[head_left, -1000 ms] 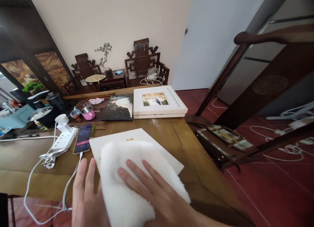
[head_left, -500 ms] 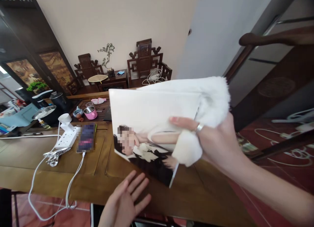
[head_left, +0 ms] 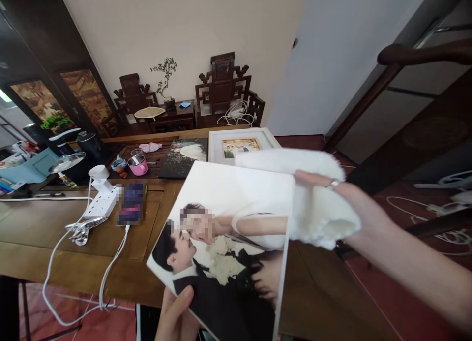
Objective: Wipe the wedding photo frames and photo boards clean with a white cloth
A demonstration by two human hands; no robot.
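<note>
A large photo print (head_left: pixel 236 232) of a couple is held face up over the wooden table (head_left: pixel 44 232). My left hand (head_left: pixel 177 316) grips its lower left edge, thumb on top. My right hand (head_left: pixel 350 203) holds the print's right side through a fluffy white cloth (head_left: pixel 313 193) that drapes over the edge; a ring shows on one finger. The fingers of that hand are mostly hidden by the cloth.
A white framed photo (head_left: pixel 241 144) and a dark print (head_left: pixel 184 156) lie at the far side of the table. A phone (head_left: pixel 131 203) on a white cable, a power strip (head_left: pixel 99 203), a pink cup (head_left: pixel 137 165) and a kettle (head_left: pixel 86 146) sit left. Carved chairs (head_left: pixel 224 90) stand behind.
The print was lifted off the table and turned picture side up. My left hand came from open below it to gripping its lower edge. The cloth stayed in my right hand.
</note>
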